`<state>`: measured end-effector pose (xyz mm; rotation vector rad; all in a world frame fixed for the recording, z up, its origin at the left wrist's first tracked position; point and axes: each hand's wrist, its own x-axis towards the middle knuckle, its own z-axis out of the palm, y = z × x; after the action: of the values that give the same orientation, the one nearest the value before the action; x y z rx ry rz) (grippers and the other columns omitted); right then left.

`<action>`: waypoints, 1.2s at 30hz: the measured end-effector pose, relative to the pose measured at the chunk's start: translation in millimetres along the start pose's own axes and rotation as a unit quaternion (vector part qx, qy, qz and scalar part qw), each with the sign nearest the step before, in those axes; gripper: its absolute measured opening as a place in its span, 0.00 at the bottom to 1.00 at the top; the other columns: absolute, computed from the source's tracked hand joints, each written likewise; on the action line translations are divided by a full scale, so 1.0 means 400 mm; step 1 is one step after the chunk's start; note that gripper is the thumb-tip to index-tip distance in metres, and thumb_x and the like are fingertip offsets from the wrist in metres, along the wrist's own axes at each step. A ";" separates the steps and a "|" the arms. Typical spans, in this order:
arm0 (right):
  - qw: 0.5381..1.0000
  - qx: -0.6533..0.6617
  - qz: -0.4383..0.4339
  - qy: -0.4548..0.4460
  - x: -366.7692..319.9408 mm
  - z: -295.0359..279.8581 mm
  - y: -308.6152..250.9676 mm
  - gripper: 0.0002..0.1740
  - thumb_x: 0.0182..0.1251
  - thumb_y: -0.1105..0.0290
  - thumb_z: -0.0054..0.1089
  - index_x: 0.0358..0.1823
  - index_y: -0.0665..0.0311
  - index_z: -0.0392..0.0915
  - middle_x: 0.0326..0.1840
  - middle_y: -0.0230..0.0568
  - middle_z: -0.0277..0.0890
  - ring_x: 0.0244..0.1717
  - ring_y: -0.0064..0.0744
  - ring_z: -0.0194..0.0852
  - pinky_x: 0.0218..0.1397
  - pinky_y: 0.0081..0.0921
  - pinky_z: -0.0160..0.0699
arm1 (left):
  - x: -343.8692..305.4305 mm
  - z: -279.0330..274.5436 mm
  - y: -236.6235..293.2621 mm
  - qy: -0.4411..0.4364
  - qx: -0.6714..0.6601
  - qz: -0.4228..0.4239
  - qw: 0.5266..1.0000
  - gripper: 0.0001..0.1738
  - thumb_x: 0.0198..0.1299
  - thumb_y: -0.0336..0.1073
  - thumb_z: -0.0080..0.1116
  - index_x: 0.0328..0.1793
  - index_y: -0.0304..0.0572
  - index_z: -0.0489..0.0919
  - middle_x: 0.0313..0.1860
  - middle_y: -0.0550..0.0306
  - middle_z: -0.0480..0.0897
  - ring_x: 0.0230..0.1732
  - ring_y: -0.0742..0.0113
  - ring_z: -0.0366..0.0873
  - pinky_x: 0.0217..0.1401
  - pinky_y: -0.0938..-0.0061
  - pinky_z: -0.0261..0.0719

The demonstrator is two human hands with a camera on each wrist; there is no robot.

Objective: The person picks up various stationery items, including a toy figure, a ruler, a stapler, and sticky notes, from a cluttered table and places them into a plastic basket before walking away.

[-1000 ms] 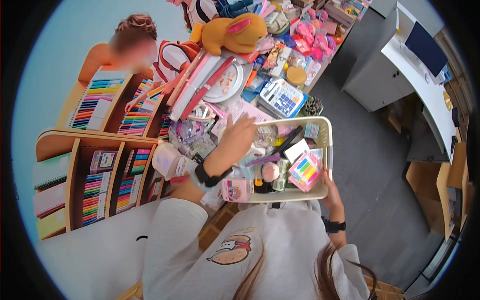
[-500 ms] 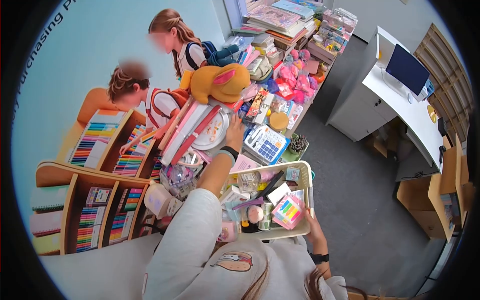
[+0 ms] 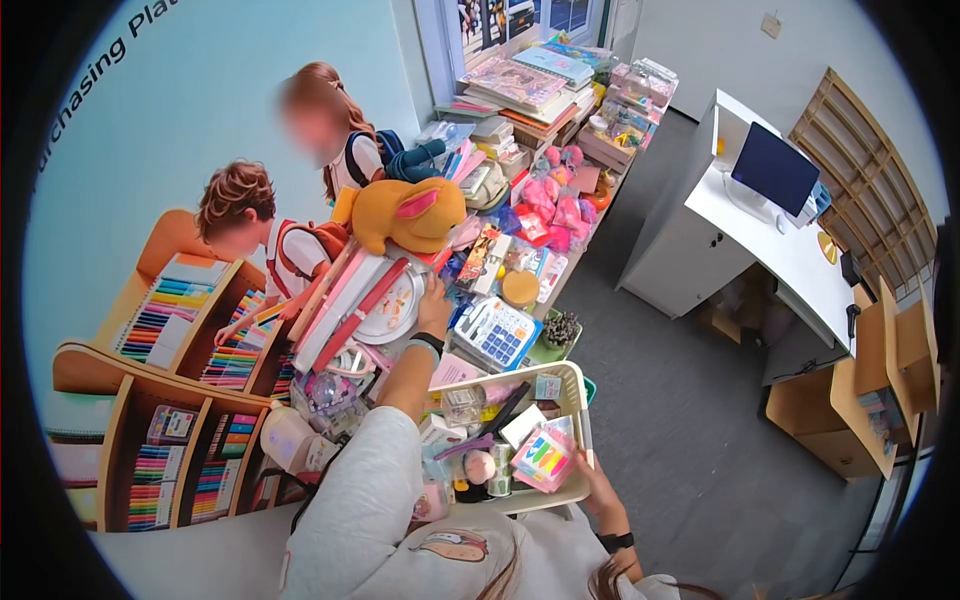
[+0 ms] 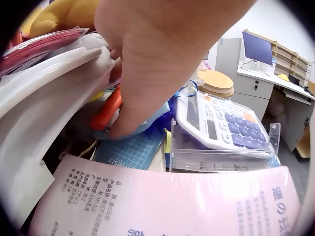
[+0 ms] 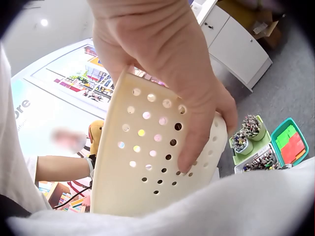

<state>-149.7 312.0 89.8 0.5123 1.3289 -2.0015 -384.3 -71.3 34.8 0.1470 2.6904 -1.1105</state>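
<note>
In the head view, my left hand (image 3: 434, 308) reaches down between the white plate (image 3: 388, 308) and the boxed calculator (image 3: 495, 332). Up close in the left wrist view, the thumb and fingers of this hand (image 4: 162, 54) pinch an orange item (image 4: 107, 112) in clear bluish wrapping, above a blue grid-patterned thing (image 4: 129, 151). A pink printed pack (image 4: 162, 201) lies nearer. My right hand (image 3: 602, 492) grips the end of a cream basket (image 3: 578, 400) filled with small goods; in the right wrist view that hand (image 5: 167, 59) curls over the basket's perforated wall (image 5: 115, 182).
An orange plush toy (image 3: 405, 215) and stacked books (image 3: 525, 85) lie farther up the crowded table. Shelves of pens and notebooks (image 3: 160, 440) line the left. A potted plant (image 3: 560, 330) stands beyond the basket, and a white desk (image 3: 690, 225) is across the grey floor.
My left hand has moved from above the basket's near left corner to the spot beside the plate. The head view has shifted, with the basket lower in it, my right hand still holding it.
</note>
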 end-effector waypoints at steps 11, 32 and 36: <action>1.000 -0.003 0.012 -0.004 -0.012 0.010 -0.014 0.27 0.69 0.56 0.46 0.66 0.56 0.55 0.58 0.34 0.62 0.60 0.28 0.60 0.59 0.28 0.64 | -0.048 -0.017 0.010 0.145 -0.123 -0.038 0.981 0.10 0.53 0.36 0.51 0.33 0.52 0.84 0.30 0.63 0.83 0.51 0.61 0.68 0.62 0.52 0.48; 0.999 -0.032 -0.003 -0.030 0.025 -0.013 -0.013 0.37 0.64 0.49 0.51 0.68 0.55 0.50 0.63 0.40 0.58 0.62 0.35 0.59 0.61 0.32 0.66 | -0.396 -0.188 -0.185 0.127 -0.816 -0.090 0.557 0.07 0.44 0.23 0.59 0.32 0.32 0.77 0.27 0.58 0.81 0.29 0.77 0.78 0.33 0.82 0.75; 1.000 -0.013 0.000 -0.026 0.008 0.003 -0.027 0.29 0.68 0.54 0.46 0.65 0.58 0.55 0.60 0.35 0.60 0.61 0.28 0.58 0.62 0.27 0.61 | -0.533 -0.260 -0.201 0.134 -0.847 -0.068 0.510 0.10 0.44 0.19 0.57 0.35 0.33 0.75 0.28 0.63 0.77 0.32 0.79 0.75 0.38 0.84 0.75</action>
<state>-159.7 312.6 95.0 0.4437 1.3225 -1.9817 -209.5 -55.9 213.8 -0.2677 2.6151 1.8902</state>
